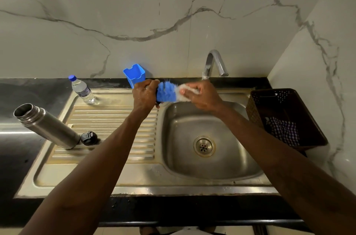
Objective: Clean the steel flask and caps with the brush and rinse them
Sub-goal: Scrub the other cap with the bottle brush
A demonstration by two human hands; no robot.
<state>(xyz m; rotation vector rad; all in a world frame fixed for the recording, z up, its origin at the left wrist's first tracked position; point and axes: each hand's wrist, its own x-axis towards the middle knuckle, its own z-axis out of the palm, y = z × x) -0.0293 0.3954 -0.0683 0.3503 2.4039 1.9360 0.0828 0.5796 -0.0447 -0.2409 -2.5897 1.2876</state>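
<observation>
I see my left grip (pixel 144 94) curled tight round the handle end of the blue-and-white bristled bottle brush (pixel 166 94), my right grip (pixel 203 97) pinching its white tip, both above the back rim of the stainless steel sink (pixel 223 165). The uncapped cylindrical steel flask (pixel 46 126) sits on the ribbed draining board (pixel 115 117), the round black cap (pixel 89 138) just beside its base
</observation>
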